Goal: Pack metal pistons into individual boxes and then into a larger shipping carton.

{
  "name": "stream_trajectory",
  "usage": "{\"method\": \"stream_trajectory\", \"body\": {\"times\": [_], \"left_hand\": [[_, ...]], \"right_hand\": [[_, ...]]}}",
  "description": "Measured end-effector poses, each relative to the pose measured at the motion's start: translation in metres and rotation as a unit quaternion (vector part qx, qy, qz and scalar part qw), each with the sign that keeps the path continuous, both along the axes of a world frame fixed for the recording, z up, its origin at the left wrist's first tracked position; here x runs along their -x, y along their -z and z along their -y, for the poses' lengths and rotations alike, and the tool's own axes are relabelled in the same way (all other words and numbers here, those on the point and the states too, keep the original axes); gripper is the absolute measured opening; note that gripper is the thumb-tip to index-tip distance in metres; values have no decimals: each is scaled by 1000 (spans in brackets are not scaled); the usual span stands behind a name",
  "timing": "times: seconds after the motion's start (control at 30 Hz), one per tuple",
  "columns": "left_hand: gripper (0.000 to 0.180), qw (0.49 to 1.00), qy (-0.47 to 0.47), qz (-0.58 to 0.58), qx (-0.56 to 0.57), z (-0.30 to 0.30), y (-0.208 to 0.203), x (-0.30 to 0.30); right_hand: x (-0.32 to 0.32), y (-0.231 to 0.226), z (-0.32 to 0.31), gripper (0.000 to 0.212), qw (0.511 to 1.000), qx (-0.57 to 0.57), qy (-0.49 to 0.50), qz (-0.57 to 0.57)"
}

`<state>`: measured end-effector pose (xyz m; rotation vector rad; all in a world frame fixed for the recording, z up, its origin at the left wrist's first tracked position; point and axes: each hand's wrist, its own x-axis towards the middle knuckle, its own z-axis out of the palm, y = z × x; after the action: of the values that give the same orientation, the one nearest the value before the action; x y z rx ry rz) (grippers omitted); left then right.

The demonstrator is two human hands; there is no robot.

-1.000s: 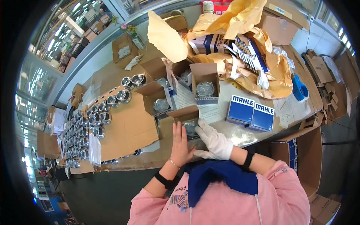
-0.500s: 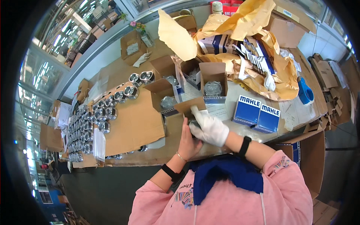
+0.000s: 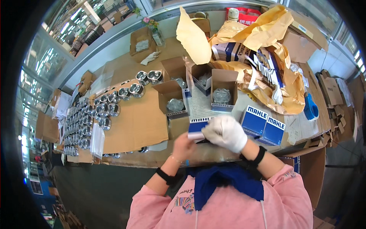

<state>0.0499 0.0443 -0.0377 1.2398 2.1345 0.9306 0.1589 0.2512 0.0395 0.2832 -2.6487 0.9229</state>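
Observation:
My right hand (image 3: 225,132), in a white glove, is closed over the top of a small blue and white carton (image 3: 197,129) held just above the table's near edge. My bare left hand (image 3: 183,146) grips the same carton from below and from the left. The carton's flap end points left; what is inside is hidden by my hands. Two closed blue cartons (image 3: 263,124) stand right beside my right hand.
Open cartons with metal pistons (image 3: 222,94) stand behind my hands. Rows of shiny pistons (image 3: 100,110) lie on flat cardboard (image 3: 133,122) at the left. Crumpled yellow-brown paper (image 3: 267,34) and flat carton blanks (image 3: 263,61) fill the far right. A blue tape dispenser (image 3: 310,108) lies near the right edge.
My hands have drawn the carton nearer to me and lower. My gloved right hand has come down over its top, where before it was raised at the flap.

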Motion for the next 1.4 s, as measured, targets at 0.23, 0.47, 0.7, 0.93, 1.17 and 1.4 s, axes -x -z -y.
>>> {"method": "stream_trajectory", "body": {"times": [0.23,0.47,0.7,0.93,1.17,1.4], "left_hand": [[96,962,105,-251,-8,-35,-33,8],[95,965,120,-233,13,-43,-25,14],[108,936,77,-343,24,-47,-23,-1],[66,951,-87,-263,-139,-51,-2,45],[4,921,-55,-387,8,-55,4,54],[43,923,70,-338,-171,-23,-23,-40]], "right_hand": [[-13,24,7,46,985,-115,13,129],[8,30,3,85,958,-246,36,143],[5,43,8,94,955,-251,40,153],[-7,12,-10,76,955,-191,75,214],[-55,26,-54,75,934,-227,208,179],[-40,13,23,68,988,-59,133,47]]}}
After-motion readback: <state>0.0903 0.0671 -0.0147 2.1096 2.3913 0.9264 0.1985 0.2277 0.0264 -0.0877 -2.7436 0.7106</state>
